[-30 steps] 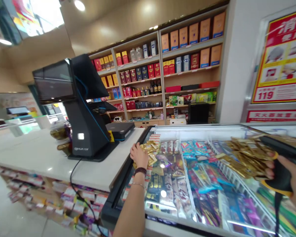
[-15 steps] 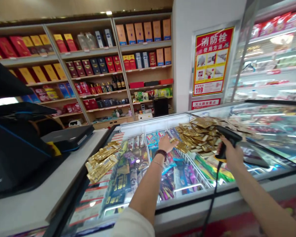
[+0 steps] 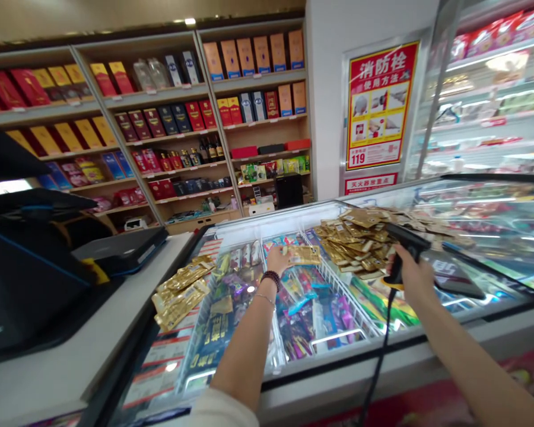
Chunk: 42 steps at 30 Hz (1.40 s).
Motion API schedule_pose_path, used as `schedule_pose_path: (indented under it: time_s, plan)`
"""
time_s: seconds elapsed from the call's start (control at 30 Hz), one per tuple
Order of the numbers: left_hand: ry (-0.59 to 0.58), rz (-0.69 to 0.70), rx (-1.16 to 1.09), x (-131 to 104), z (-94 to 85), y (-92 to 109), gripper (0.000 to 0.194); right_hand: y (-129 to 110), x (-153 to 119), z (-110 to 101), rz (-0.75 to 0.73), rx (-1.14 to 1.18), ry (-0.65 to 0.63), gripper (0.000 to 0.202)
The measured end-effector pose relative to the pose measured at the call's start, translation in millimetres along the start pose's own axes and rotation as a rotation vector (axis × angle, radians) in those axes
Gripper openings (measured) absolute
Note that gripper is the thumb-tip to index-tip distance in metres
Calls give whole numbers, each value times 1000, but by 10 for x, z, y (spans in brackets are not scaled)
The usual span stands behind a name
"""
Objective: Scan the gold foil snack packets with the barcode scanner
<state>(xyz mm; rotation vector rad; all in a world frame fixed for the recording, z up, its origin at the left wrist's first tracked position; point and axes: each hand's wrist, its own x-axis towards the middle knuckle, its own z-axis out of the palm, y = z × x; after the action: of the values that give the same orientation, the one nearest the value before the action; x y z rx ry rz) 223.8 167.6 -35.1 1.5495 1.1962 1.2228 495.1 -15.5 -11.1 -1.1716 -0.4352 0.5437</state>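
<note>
My left hand is closed on one end of a flat gold packet, above the glass top of a chest freezer. A black barcode scanner with a hanging cable is gripped in my right hand; its head points left over a large heap of gold packets. Farther left, a smaller pile of gold packets lies on the glass near the freezer's left edge. Beneath the glass, colourful wrapped goods fill wire baskets.
A dark tablet-like device lies by the scanner. At left are a counter and a black checkout machine. Shelves of boxes stand behind, and a red poster hangs on the wall. A lit display cooler is at right.
My left hand has moved left from the edge of the large heap, drawing a gold packet with it. The scanner in my right hand has shifted only slightly.
</note>
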Motion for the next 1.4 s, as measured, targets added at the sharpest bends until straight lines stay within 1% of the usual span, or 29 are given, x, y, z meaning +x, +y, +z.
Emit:
schedule_pose_path:
  time_s: [0.07, 0.13, 0.27, 0.37, 0.43, 0.53, 0.57, 0.6, 0.67, 0.77, 0.83, 0.9, 1.0, 1.1, 1.17, 1.23, 1.4]
  plan:
    - [38, -82, -135, -105, -171, -35, 18, 2, -33, 39, 1, -12, -33, 37]
    - [77, -123, -206, -202, -331, -48, 21, 9, -73, 106, 9, -41, -83, 40]
    - [146, -161, -429, -362, -630, -49, 26, 21, -167, 327, 11, -106, -216, 50]
    - [175, -168, -595, -459, -870, -65, 26, 10, -229, 519, -36, -177, -297, 53]
    - [194, -162, -603, -508, -1039, -84, 27, -9, -251, 638, -98, -289, -320, 51]
    - [206, -166, -583, -553, -1261, -110, 31, -32, -285, 831, -247, -563, -294, 46]
    - [203, -170, -581, -560, -1317, -113, 32, -31, -314, 912, -286, -611, -308, 46]
    - [200, -170, -582, -563, -1360, -111, 33, -22, -360, 1002, -300, -611, -351, 46]
    - [197, -148, -590, -561, -1413, -94, 35, 24, -513, 1205, -254, -486, -503, 49]
    - [189, -88, -590, -551, -1441, -53, 40, 148, -863, 1472, -112, -283, -720, 52]
    - [172, -61, -588, -542, -1454, -29, 44, 242, -1102, 1545, -58, -255, -820, 53]
    - [160, -44, -589, -532, -1475, -16, 48, 326, -1280, 1512, -51, -289, -884, 53]
    - [163, -37, -595, -509, -1512, -14, 51, 401, -1388, 1350, -70, -395, -920, 50]
    - [157, -54, -610, -491, -1533, -28, 51, 403, -1395, 1227, -23, -480, -931, 52]
    - [145, -71, -613, -486, -1537, -41, 51, 378, -1404, 1205, -3, -487, -911, 53]
    - [137, -77, -612, -483, -1538, -57, 52, 357, -1419, 1209, -22, -511, -896, 52]
    - [132, -55, -617, -442, -1516, -143, 54, 373, -1398, 1211, -109, -625, -967, 54]
